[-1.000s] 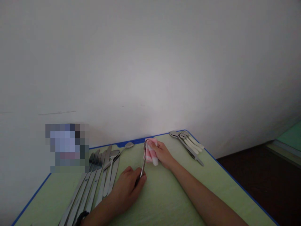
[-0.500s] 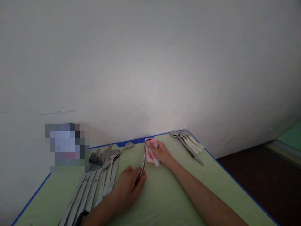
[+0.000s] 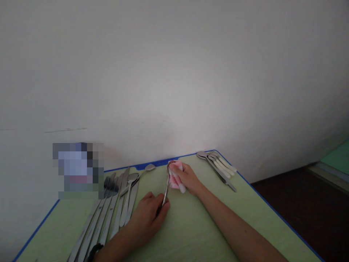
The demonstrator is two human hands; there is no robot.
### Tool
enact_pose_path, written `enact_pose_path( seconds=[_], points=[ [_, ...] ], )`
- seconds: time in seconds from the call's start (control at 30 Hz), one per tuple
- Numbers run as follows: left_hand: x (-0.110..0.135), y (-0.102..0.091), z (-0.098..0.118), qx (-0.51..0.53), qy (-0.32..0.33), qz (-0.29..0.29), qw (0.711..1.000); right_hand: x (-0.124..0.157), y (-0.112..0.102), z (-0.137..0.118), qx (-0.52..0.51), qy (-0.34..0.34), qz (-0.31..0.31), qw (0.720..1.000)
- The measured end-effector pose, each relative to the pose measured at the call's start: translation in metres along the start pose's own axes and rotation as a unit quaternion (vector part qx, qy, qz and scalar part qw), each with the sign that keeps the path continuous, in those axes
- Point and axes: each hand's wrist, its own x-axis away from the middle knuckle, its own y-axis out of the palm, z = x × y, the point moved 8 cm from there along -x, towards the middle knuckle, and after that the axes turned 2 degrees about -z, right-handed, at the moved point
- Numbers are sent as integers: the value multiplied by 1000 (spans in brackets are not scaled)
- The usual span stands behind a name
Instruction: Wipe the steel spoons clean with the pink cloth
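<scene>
My left hand (image 3: 152, 211) is closed around the handle of a metal spoon (image 3: 166, 189), which points away from me. The spoon's bowl end lies against a pink and white cloth (image 3: 176, 176) and is partly hidden by it. In my right hand (image 3: 189, 178) the cloth is pinched, with the thumb pressing on it beside the bowl. Left of my left hand lies a row of long metal utensils (image 3: 109, 211), among them spoons and knives. One spoon (image 3: 149, 167) rests crosswise at the top of that row.
At the table's far right corner lies a group of a large spoon (image 3: 201, 155) and several white-handled forks (image 3: 225, 169). The green table (image 3: 196, 229) has a blue edge and stands against a pale wall (image 3: 174, 91). A blurred patch (image 3: 77, 171) covers something at the left.
The spoon's bowl end has turned slightly against the cloth. Both hands stay in nearly the same place, and the utensils on the table have not moved.
</scene>
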Motion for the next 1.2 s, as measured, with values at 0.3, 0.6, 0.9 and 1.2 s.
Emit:
enact_pose_path(
  seconds=[0.3, 0.6, 0.9, 1.2],
  points=[
    [1, 1, 0, -1, -2, 2, 1000, 0, 1, 0, 1, 6, 0, 1000],
    [-1, -1, 1, 0, -20, -4, 1000, 0, 3, 0, 15, 0, -16, 1000],
    [-1, 0, -3, 11, -30, -4, 999, 0, -4, 3, -20, 11, 30, 999],
    [-1, -1, -20, 122, -63, 55, 989, 20, 32, 6, -139, 69, 102, 983]
  ],
)
